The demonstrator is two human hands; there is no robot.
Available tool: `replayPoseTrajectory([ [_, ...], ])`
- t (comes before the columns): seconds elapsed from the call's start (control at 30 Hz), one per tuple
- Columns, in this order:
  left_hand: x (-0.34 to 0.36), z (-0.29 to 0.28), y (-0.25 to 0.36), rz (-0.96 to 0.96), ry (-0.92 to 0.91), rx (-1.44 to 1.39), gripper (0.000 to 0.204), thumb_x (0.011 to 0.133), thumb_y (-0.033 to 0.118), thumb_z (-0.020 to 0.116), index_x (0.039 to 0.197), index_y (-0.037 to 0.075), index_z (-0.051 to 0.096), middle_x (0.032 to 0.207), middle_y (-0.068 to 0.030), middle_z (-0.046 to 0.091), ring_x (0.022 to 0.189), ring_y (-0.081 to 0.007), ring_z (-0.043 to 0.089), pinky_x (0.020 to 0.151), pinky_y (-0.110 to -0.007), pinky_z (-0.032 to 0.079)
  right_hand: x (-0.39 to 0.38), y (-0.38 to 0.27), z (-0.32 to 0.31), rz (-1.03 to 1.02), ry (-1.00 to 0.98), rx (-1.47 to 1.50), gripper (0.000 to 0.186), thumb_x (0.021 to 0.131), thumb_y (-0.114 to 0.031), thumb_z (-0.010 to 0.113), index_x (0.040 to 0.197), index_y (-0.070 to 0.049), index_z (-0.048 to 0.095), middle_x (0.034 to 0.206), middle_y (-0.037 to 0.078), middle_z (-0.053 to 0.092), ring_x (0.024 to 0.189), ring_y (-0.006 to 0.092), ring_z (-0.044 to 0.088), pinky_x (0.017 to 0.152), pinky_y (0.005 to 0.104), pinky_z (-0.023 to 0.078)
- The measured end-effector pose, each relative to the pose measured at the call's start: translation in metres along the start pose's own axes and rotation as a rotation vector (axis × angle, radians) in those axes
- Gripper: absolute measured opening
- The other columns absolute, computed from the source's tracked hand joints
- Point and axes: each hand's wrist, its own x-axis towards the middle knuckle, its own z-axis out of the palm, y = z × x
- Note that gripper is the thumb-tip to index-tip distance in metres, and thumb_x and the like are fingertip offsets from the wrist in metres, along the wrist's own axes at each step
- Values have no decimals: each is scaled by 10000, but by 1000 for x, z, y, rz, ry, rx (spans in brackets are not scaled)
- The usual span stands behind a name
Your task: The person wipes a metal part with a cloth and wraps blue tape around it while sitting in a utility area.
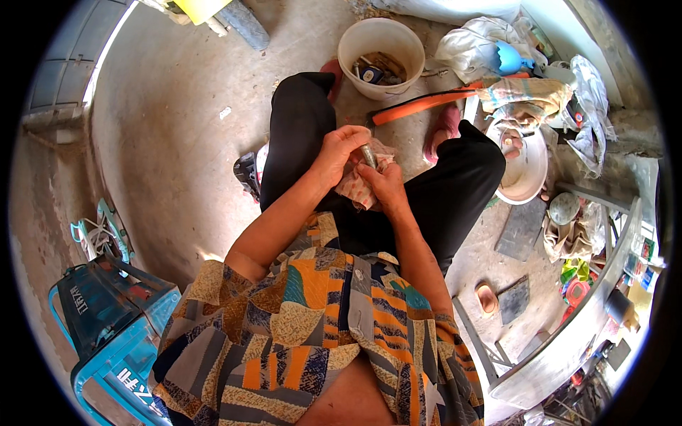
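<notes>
On the floor (pixel 177 128): a white bucket (pixel 391 35) holding odds and ends (pixel 387 65); beside it, an orange-and-black strip (pixel 415 108); farther right, a white basin (pixel 527 172), two dark slabs (pixel 521 230) and a pinkish slipper (pixel 486 299). At lower left, a blue-and-black box (pixel 114 302).

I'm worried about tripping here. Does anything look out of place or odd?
Yes: an orange strip lies slanted just ahead of the right shoe, where it might catch a foot. Farther right, what looks like a lone slipper sits without a visible mate.
</notes>
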Motion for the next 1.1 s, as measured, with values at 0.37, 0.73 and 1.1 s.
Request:
replayPoseTrajectory([
  [0.37,-11,11,-3,-9,-159,411,238,819,114,656,1012,-23,627,888,-36,631,785,-70,557,702,-205,453,4,12,-6,26,64,-106,213,769,-150,648,856,45,636,719,43,624,641,99,567,564,270,456],
  [0.73,-13,17,-8,65,-45,108,186,847,118,615,975,-18,618,852,-48,639,737,-103,587,685,-242,487,0,-8,-1,23,43,-60,231,773,-175,644,859,40,633,733,42,624,643,98,560,567,277,450],
  [1.1,-3,8,-2,-1,-19,-104,134,815,127,650,874,19,596,835,-88,649,747,-162,624,688,-286,507,0,3,-6,3,11,-325,218,754,-168,630,858,23,648,638,46,602,587,117,551,553,326,450],
])
